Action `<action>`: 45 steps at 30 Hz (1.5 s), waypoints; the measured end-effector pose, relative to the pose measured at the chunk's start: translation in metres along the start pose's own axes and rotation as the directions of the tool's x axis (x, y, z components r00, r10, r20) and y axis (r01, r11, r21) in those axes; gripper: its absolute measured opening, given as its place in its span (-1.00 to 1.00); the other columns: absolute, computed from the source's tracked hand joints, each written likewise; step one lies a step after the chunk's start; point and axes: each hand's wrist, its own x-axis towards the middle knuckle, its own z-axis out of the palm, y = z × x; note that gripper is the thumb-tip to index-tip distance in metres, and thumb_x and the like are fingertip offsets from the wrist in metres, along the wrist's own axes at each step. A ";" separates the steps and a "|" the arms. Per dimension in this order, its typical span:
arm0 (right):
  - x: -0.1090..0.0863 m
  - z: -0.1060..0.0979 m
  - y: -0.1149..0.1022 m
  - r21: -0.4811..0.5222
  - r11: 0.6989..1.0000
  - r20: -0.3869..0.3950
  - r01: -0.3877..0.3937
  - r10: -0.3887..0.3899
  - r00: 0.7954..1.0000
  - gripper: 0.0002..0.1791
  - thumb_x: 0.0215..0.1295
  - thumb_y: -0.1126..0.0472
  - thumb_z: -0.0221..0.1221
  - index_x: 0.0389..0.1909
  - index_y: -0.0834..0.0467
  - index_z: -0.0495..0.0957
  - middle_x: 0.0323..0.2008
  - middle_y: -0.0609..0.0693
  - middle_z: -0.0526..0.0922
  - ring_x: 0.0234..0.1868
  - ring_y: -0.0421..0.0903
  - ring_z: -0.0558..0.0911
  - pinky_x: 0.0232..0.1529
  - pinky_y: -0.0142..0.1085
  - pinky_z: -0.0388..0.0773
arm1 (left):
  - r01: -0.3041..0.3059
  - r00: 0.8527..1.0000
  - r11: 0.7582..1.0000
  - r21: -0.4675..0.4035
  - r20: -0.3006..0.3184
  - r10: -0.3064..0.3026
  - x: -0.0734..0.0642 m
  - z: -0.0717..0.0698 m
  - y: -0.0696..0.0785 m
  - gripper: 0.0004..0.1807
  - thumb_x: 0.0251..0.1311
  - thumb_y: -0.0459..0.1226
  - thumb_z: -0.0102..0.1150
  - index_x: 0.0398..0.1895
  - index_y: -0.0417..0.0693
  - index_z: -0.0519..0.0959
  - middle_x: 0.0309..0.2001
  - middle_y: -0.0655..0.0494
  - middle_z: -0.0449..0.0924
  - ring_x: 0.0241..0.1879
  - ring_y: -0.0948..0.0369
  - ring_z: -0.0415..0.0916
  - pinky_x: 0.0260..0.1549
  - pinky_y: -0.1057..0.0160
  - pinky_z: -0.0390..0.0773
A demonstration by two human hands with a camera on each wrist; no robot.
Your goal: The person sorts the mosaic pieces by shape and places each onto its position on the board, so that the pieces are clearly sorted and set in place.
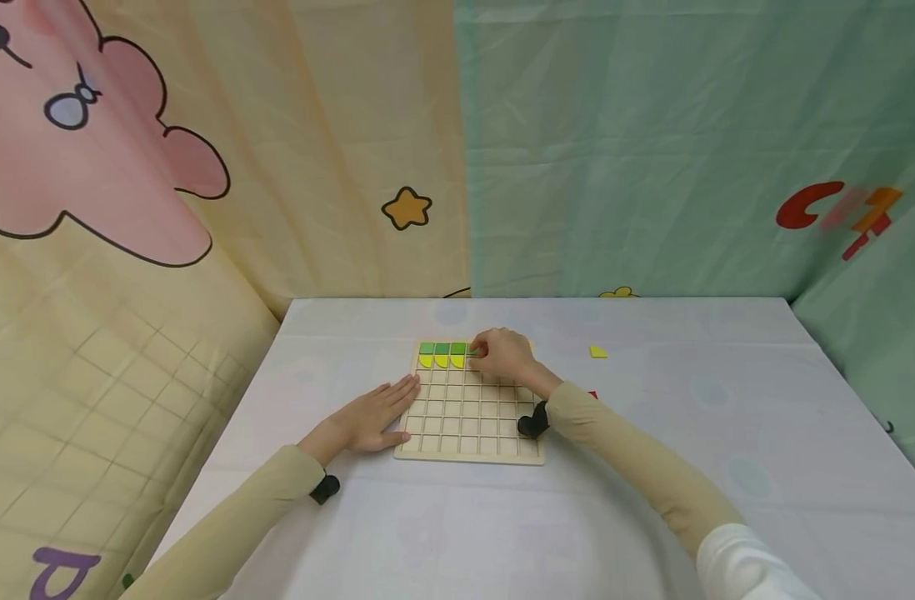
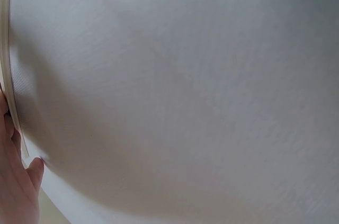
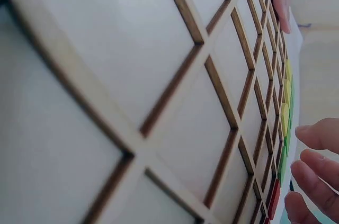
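A wooden grid board (image 1: 468, 457) lies on the white-covered table. Green square tiles (image 1: 442, 348) fill cells along its far row, with rounded yellow pieces (image 1: 442, 362) in the row below. My left hand (image 1: 373, 417) lies flat, fingers spread, its fingertips at the board's left edge. Over the far row is my right hand (image 1: 500, 354), fingers bent, a green tile partly visible by its fingertips. In the right wrist view those fingertips (image 3: 312, 179) stand loosely apart, a small gap from the green tiles (image 3: 283, 163). Red tiles (image 3: 274, 200) sit beside them; from the head, the hand hides these.
Right of the board lie a loose yellow piece (image 1: 597, 352) and a red piece (image 1: 593, 394) mostly hidden by the right sleeve. Patterned curtains (image 1: 615, 150) hang behind the table's far edge. Each wrist wears a small black camera (image 1: 534, 422).
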 end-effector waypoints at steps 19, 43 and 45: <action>-0.020 -0.030 0.032 0.031 0.996 -0.029 -0.085 0.086 0.996 -0.77 0.14 0.06 0.31 -0.20 0.04 0.70 -0.38 -0.09 0.71 -0.38 -0.13 0.59 -0.44 -0.33 0.43 | 0.010 1.000 1.000 -0.005 0.004 -0.010 -0.002 0.000 0.001 -0.11 0.37 0.16 -0.21 0.53 -0.18 -0.19 0.56 -0.04 -0.29 0.55 0.06 -0.29 0.48 -0.01 -0.03; -0.063 -0.064 0.072 0.015 0.989 -0.050 -0.149 0.150 0.987 -0.72 0.14 0.08 0.33 -0.15 0.11 0.68 -0.32 0.00 0.68 -0.41 -0.10 0.50 -0.45 -0.36 0.39 | 0.005 1.000 1.000 -0.006 -0.004 -0.005 -0.002 -0.003 0.003 -0.13 0.37 0.14 -0.20 0.53 -0.20 -0.16 0.56 -0.05 -0.27 0.55 0.05 -0.26 0.47 -0.01 -0.01; -0.067 -0.066 0.075 0.011 0.988 -0.047 -0.151 0.151 0.987 -0.72 0.13 0.08 0.33 -0.16 0.11 0.68 -0.32 -0.01 0.69 -0.41 -0.11 0.50 -0.46 -0.37 0.39 | 0.003 1.000 1.000 -0.007 -0.004 -0.003 -0.002 -0.003 0.003 -0.12 0.38 0.14 -0.21 0.53 -0.20 -0.17 0.56 -0.05 -0.27 0.55 0.05 -0.27 0.47 -0.01 -0.01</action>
